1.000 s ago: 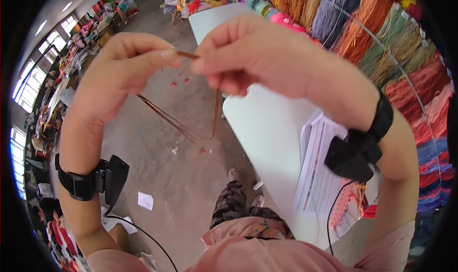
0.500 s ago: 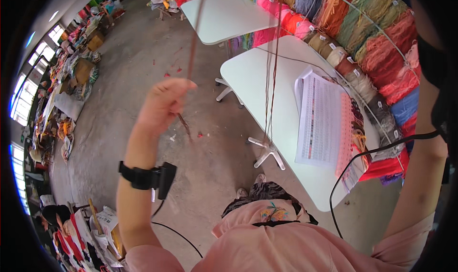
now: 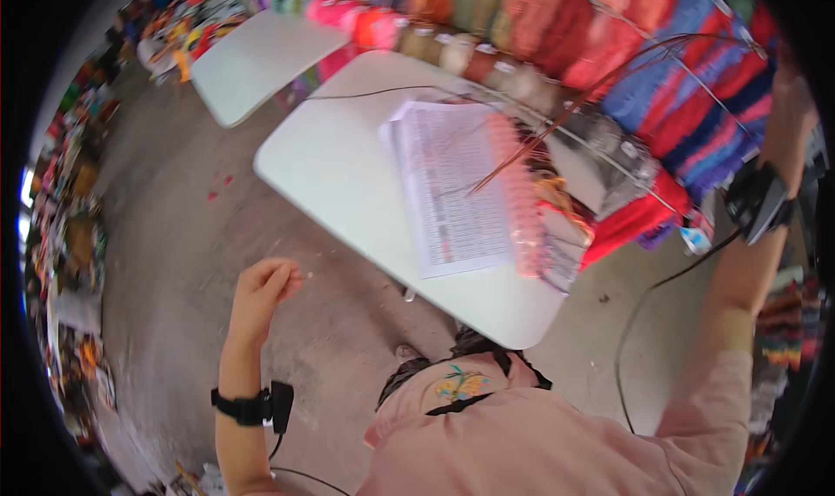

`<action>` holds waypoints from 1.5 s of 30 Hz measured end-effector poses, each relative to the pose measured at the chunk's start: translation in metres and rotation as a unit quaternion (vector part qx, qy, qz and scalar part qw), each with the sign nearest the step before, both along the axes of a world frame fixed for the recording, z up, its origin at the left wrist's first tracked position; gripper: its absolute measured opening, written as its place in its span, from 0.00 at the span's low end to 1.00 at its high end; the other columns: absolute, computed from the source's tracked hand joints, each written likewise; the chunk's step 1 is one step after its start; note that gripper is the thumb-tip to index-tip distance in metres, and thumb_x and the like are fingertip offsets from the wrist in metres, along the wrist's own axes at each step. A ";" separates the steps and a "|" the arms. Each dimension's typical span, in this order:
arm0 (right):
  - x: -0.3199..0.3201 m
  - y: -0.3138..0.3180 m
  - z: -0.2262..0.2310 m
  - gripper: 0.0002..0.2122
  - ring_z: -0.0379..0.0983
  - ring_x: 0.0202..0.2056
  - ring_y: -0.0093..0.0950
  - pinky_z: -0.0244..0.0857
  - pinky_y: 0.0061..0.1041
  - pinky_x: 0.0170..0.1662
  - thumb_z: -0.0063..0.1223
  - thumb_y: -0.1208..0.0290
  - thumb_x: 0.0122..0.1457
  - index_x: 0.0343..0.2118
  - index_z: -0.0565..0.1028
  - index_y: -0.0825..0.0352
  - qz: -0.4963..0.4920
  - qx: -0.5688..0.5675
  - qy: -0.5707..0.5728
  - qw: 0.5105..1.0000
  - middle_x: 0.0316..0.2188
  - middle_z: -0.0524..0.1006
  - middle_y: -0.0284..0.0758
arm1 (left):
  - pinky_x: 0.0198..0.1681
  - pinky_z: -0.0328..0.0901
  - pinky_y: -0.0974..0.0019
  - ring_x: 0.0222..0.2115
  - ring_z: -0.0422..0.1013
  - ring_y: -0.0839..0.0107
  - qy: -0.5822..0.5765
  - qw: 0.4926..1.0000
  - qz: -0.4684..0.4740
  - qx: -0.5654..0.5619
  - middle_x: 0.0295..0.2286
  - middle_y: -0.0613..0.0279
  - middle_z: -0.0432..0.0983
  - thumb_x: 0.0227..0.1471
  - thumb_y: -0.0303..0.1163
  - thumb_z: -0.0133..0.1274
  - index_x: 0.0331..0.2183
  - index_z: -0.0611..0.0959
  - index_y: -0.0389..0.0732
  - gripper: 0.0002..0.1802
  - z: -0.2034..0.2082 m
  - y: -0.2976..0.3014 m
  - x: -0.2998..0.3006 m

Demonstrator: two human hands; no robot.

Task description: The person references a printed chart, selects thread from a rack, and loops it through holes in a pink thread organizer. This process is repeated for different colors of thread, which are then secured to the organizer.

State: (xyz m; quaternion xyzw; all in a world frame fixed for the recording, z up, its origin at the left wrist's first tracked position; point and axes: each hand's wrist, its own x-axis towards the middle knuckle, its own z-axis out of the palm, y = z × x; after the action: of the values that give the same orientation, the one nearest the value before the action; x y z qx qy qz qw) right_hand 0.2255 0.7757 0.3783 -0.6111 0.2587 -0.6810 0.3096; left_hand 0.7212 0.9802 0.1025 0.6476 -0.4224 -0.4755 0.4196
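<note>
My left hand (image 3: 265, 291) is over the floor left of the nearer white table, its fingers curled in and no yarn showing in it. High at the right rim is my right hand (image 3: 790, 87), its fingers partly lost in the dark edge. Long thin reddish-brown yarn strands (image 3: 565, 117) stream from it through the air. Their loose ends hang over an open colour chart (image 3: 457, 191), a book of printed rows with small yarn samples along one side, lying on the white table (image 3: 322, 161). Motion blurs the view.
Skeins of many colours (image 3: 557, 22) hang in rows along a rack behind the table, crossed by metal rods. A second white table (image 3: 261, 56) stands farther left. Black cables (image 3: 622, 357) run from the bands on my wrists. Piled goods (image 3: 78, 235) line the far left.
The view has swung to the right. My left hand has let go of the brown strands and dropped lower. The strands, upright before, now trail sideways from my right hand.
</note>
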 end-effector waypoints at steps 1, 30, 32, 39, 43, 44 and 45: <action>-0.028 0.004 -0.007 0.07 0.66 0.25 0.22 0.58 0.20 0.32 0.44 0.71 0.50 0.29 0.69 0.69 -0.072 -0.048 0.000 0.996 0.24 0.70 0.35 | 0.27 0.61 0.80 0.25 0.67 0.81 0.023 0.999 -0.028 0.001 0.25 0.63 0.72 0.48 0.31 0.44 0.29 0.75 0.36 0.09 0.012 -0.004 -0.025; 0.124 -0.026 -0.334 0.17 0.62 0.35 0.36 0.58 0.31 0.36 0.49 0.77 0.41 0.37 0.65 0.71 0.073 0.035 0.329 0.941 0.32 0.66 0.40 | 0.16 0.56 0.79 0.15 0.63 0.80 0.237 0.968 0.003 0.081 0.19 0.63 0.71 0.46 0.28 0.45 0.29 0.75 0.33 0.09 -0.025 -0.206 -0.225; 0.129 -0.019 -0.324 0.18 0.62 0.36 0.36 0.58 0.29 0.36 0.51 0.76 0.39 0.37 0.65 0.72 0.068 -0.012 0.345 0.936 0.34 0.65 0.40 | 0.18 0.58 0.82 0.16 0.64 0.80 0.232 0.968 -0.070 0.066 0.21 0.63 0.71 0.47 0.26 0.43 0.32 0.74 0.33 0.09 -0.032 -0.206 -0.214; 0.131 -0.015 -0.325 0.16 0.65 0.29 0.30 0.60 0.25 0.31 0.52 0.79 0.34 0.32 0.68 0.71 0.084 0.019 0.311 0.947 0.30 0.67 0.36 | 0.16 0.57 0.82 0.14 0.63 0.83 0.245 0.966 -0.012 0.087 0.20 0.62 0.72 0.47 0.25 0.43 0.33 0.74 0.32 0.09 -0.032 -0.196 -0.222; 0.132 -0.021 -0.327 0.14 0.64 0.20 0.24 0.59 0.19 0.23 0.53 0.80 0.33 0.28 0.69 0.70 0.097 0.084 0.230 0.965 0.25 0.66 0.34 | 0.16 0.57 0.81 0.14 0.63 0.82 0.255 0.964 -0.020 0.070 0.20 0.63 0.72 0.47 0.26 0.44 0.32 0.74 0.33 0.09 -0.028 -0.197 -0.225; 0.131 -0.023 -0.329 0.13 0.63 0.18 0.22 0.58 0.17 0.21 0.53 0.81 0.32 0.27 0.69 0.70 0.080 0.046 0.217 0.972 0.23 0.66 0.34 | 0.16 0.56 0.81 0.15 0.62 0.82 0.250 0.966 -0.022 0.066 0.20 0.63 0.72 0.47 0.27 0.44 0.30 0.75 0.33 0.09 -0.027 -0.198 -0.226; 0.130 -0.024 -0.330 0.13 0.63 0.18 0.22 0.58 0.17 0.21 0.53 0.81 0.32 0.27 0.69 0.70 0.077 0.048 0.216 0.972 0.23 0.66 0.34 | 0.16 0.56 0.81 0.15 0.62 0.82 0.250 0.966 -0.024 0.068 0.20 0.63 0.72 0.47 0.27 0.44 0.30 0.75 0.33 0.09 -0.028 -0.199 -0.227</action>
State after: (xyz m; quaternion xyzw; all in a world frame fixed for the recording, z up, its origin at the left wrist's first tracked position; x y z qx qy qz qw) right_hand 0.3559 0.7516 0.0483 -0.7466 0.3040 -0.4932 0.3271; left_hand 0.4938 0.7813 0.0741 0.5246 -0.2864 -0.6597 0.4556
